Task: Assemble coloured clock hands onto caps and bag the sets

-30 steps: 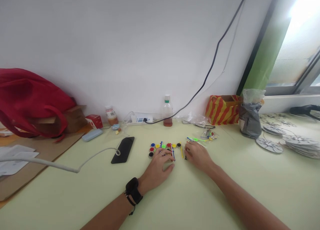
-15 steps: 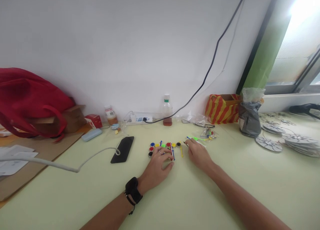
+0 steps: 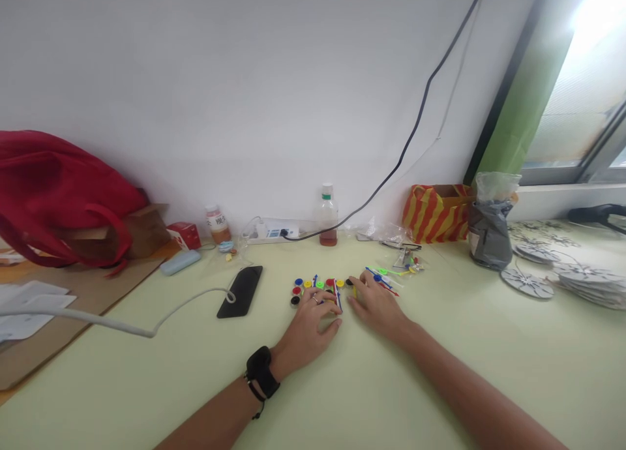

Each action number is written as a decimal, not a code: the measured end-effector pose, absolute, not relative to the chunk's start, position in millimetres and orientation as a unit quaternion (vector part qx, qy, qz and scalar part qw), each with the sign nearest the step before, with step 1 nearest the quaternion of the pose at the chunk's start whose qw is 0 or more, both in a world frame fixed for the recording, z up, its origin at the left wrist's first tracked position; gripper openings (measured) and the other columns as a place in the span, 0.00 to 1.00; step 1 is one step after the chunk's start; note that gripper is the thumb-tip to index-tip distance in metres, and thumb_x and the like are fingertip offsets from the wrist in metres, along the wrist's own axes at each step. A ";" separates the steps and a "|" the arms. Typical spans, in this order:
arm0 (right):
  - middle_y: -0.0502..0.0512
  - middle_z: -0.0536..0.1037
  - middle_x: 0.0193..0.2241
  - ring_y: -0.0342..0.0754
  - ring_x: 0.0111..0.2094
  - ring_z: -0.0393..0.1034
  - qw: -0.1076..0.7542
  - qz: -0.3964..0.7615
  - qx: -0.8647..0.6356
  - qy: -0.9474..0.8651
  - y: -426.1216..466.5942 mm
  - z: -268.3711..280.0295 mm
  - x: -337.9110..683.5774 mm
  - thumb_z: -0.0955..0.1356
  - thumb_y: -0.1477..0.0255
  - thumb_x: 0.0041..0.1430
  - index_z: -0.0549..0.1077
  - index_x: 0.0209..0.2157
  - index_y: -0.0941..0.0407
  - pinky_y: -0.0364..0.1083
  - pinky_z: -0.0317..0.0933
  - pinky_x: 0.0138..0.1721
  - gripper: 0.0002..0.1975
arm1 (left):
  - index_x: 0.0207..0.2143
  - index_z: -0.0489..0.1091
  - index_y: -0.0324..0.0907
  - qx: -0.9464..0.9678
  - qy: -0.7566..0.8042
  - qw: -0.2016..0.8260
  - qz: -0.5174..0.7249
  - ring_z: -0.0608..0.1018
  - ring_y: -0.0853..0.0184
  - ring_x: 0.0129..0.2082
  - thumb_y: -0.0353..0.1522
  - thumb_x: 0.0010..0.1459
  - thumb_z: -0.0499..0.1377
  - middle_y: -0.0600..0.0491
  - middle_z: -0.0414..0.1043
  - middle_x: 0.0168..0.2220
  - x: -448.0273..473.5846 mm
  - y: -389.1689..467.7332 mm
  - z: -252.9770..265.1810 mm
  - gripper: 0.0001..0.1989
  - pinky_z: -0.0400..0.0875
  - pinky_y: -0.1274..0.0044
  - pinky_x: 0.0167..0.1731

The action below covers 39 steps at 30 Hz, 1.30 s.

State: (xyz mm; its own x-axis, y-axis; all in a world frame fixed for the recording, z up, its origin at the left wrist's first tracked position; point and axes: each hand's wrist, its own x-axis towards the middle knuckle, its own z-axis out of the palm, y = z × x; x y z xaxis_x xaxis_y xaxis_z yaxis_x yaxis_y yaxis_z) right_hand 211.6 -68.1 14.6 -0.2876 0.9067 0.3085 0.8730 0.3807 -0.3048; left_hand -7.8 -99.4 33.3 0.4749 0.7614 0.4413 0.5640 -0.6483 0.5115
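Note:
My left hand (image 3: 313, 323) lies over a cluster of small coloured discs, fingers spread and holding nothing visible; it hides part of them. Around its fingertips show a blue disc (image 3: 298, 282), a green disc (image 3: 319, 284) and a red disc (image 3: 296, 291). A thin arrow-shaped piece (image 3: 339, 297) with a blue tip lies beside that hand's fingers. My right hand (image 3: 381, 310) has its thumb and fingers apart, fingertips beside a black disc (image 3: 349, 282); contact is unclear. Partly covered under it is a yellow arrow piece (image 3: 355, 293). Beyond its knuckles lies a blue-and-red arrow piece (image 3: 389, 285).
A black phone (image 3: 240, 292) with a pale cable lies left. Along the wall stand a bottle (image 3: 328, 218), a power strip (image 3: 274, 235) and a striped bag (image 3: 435, 212). Small parts in clear plastic (image 3: 409, 261) lie behind my right hand; stacked grey discs (image 3: 589, 277) sit far right.
My right hand has shifted left toward the black disc, and its thumb and fingers have spread. The blue-and-red arrow piece now shows behind it. My left hand has hardly moved.

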 end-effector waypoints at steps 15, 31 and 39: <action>0.56 0.72 0.41 0.49 0.40 0.70 0.369 0.191 -0.429 -0.802 -90.7 40.3 201.3 0.64 0.74 0.66 0.73 0.39 0.54 0.47 0.64 0.40 0.06 | 0.57 0.70 0.49 0.823 0.382 0.211 0.362 0.71 0.57 0.57 0.32 0.65 0.60 0.50 0.73 0.55 -6.7 -102.7 39.2 0.18 0.68 0.60 0.59; 0.55 0.70 0.34 0.49 0.38 0.66 0.443 0.288 -0.374 -0.762 -94.1 51.9 193.9 0.57 0.59 0.74 0.70 0.33 0.54 0.47 0.62 0.39 0.20 | 0.54 0.73 0.49 0.808 0.383 0.208 0.396 0.76 0.59 0.49 0.34 0.65 0.61 0.51 0.77 0.48 -8.8 -96.3 41.5 0.15 0.70 0.65 0.52; 0.54 0.71 0.29 0.48 0.32 0.64 0.484 0.329 -0.416 -0.696 -88.6 57.4 200.8 0.62 0.50 0.68 0.79 0.35 0.54 0.47 0.59 0.33 0.24 | 0.47 0.76 0.47 0.786 0.383 0.228 0.428 0.80 0.63 0.41 0.32 0.64 0.62 0.51 0.79 0.44 -7.5 -96.6 44.4 0.10 0.75 0.69 0.45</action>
